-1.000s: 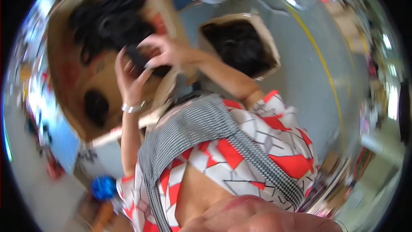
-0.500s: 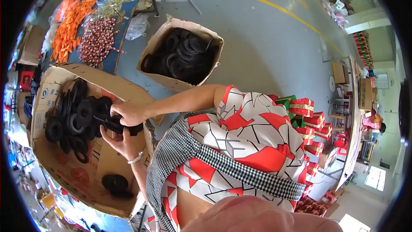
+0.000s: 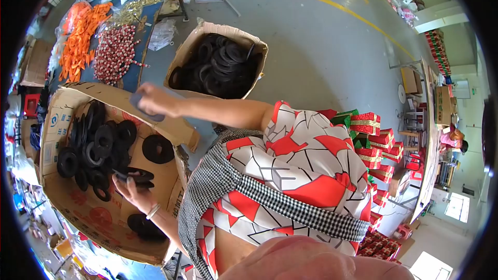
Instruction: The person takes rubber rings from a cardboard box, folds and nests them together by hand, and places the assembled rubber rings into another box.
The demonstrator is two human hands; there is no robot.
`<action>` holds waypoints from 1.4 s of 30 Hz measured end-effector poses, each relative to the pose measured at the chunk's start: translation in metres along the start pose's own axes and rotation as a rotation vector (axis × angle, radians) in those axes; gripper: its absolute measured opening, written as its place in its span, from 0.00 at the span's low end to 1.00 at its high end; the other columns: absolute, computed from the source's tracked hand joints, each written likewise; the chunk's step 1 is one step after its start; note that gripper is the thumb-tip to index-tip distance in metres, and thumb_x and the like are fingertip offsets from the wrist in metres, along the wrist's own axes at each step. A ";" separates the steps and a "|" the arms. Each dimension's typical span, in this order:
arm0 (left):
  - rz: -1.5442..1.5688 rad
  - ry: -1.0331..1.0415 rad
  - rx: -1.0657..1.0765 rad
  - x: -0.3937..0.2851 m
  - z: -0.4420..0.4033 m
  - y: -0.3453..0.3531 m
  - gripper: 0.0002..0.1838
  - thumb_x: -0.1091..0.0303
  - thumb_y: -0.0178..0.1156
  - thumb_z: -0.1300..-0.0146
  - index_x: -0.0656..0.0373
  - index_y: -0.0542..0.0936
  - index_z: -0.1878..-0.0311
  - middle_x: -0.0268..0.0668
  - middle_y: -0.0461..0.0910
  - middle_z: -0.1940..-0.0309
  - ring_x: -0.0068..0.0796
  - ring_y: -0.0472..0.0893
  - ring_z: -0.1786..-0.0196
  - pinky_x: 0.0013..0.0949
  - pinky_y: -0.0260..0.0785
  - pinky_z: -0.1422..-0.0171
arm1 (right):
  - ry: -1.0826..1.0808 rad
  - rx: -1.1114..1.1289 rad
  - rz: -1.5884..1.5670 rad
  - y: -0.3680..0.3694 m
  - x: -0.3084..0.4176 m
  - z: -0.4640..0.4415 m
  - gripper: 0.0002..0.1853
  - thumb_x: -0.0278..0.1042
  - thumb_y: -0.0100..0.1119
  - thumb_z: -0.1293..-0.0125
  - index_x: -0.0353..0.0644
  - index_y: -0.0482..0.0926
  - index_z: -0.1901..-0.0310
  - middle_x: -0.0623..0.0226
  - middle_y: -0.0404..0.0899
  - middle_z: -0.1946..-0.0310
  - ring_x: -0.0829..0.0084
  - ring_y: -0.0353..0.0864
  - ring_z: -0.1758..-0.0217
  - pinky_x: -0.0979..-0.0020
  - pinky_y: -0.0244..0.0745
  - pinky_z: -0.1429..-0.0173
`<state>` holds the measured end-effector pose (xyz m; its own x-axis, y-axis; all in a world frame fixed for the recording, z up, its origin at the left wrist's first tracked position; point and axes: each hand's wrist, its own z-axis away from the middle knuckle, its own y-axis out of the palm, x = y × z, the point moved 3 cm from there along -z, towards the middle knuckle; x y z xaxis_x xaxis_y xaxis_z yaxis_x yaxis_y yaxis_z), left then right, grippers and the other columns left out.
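My right hand (image 3: 154, 99), blurred by motion, grips a dark ring (image 3: 141, 105) at the box's near upper side. Lower down, my left hand (image 3: 132, 193), with a bracelet at the wrist, has its fingers around black rings (image 3: 139, 174) inside the cardboard box (image 3: 116, 218). Beyond it lies a heap of black rings (image 3: 96, 142) in the same box. A single black ring (image 3: 158, 149) lies flat near the box's inner side, and a few more rings (image 3: 145, 226) rest at its bottom corner.
A second cardboard box (image 3: 189, 41) on the floor is full of black rings. Behind it, a blue table (image 3: 148, 13) bears orange pieces (image 3: 83, 41) and red-and-white beads (image 3: 114, 52). Red gift-box ornaments (image 3: 365, 123) stand behind me. A person (image 3: 452, 139) is far off at the right.
My right hand has moved up and away from my left hand, taking a ring with it. My left hand has shifted slightly down. A flat ring now shows where the hands were.
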<state>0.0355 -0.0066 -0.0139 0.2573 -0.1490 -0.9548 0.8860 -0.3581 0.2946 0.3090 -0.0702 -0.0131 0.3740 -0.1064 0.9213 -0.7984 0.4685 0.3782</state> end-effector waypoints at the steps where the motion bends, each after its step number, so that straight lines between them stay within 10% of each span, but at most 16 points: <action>1: -0.106 0.053 0.016 -0.003 0.006 0.025 0.35 0.72 0.61 0.45 0.56 0.60 0.34 0.39 0.73 0.54 0.29 0.73 0.58 0.32 0.68 0.50 | -0.216 0.108 0.263 0.019 -0.004 0.007 0.24 0.38 0.60 0.45 0.33 0.66 0.50 0.66 0.72 0.73 0.75 0.71 0.72 0.73 0.69 0.68; 3: -0.193 0.069 0.068 -0.002 0.015 0.052 0.36 0.74 0.60 0.44 0.56 0.57 0.32 0.38 0.74 0.55 0.28 0.73 0.55 0.30 0.66 0.48 | -0.245 0.366 0.376 0.057 -0.007 0.034 0.33 0.48 0.67 0.47 0.32 0.66 0.48 0.60 0.75 0.63 0.68 0.75 0.61 0.69 0.72 0.55; 14: -0.089 0.030 0.160 0.020 0.013 0.042 0.38 0.78 0.60 0.46 0.57 0.56 0.32 0.39 0.77 0.62 0.26 0.75 0.59 0.27 0.64 0.53 | -0.236 0.498 0.620 0.079 -0.009 0.052 0.22 0.28 0.55 0.45 0.28 0.65 0.49 0.45 0.78 0.66 0.52 0.80 0.63 0.61 0.74 0.57; 27: -0.069 0.040 0.018 0.030 0.010 0.032 0.37 0.77 0.58 0.47 0.58 0.58 0.32 0.40 0.71 0.50 0.28 0.73 0.54 0.28 0.66 0.50 | -0.399 0.397 0.488 0.082 -0.039 0.047 0.20 0.22 0.53 0.44 0.31 0.68 0.48 0.48 0.78 0.61 0.56 0.79 0.56 0.61 0.72 0.50; 36: -0.295 0.054 0.058 0.024 0.014 0.036 0.37 0.76 0.57 0.49 0.60 0.58 0.33 0.33 0.72 0.62 0.18 0.70 0.69 0.20 0.62 0.67 | -0.317 0.610 0.618 0.079 -0.030 0.040 0.22 0.26 0.59 0.49 0.30 0.69 0.51 0.48 0.78 0.63 0.54 0.79 0.57 0.61 0.73 0.53; 42: -0.022 0.061 0.014 0.027 0.017 0.044 0.37 0.78 0.56 0.49 0.59 0.59 0.33 0.29 0.70 0.69 0.15 0.65 0.72 0.19 0.59 0.69 | -0.437 0.375 0.674 0.081 -0.041 0.049 0.23 0.27 0.59 0.52 0.28 0.69 0.53 0.46 0.77 0.64 0.50 0.78 0.58 0.57 0.73 0.54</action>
<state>0.0751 -0.0423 -0.0260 0.2611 -0.0852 -0.9615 0.8861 -0.3739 0.2738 0.2061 -0.0707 -0.0164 -0.3839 -0.2729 0.8821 -0.9149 0.2418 -0.3234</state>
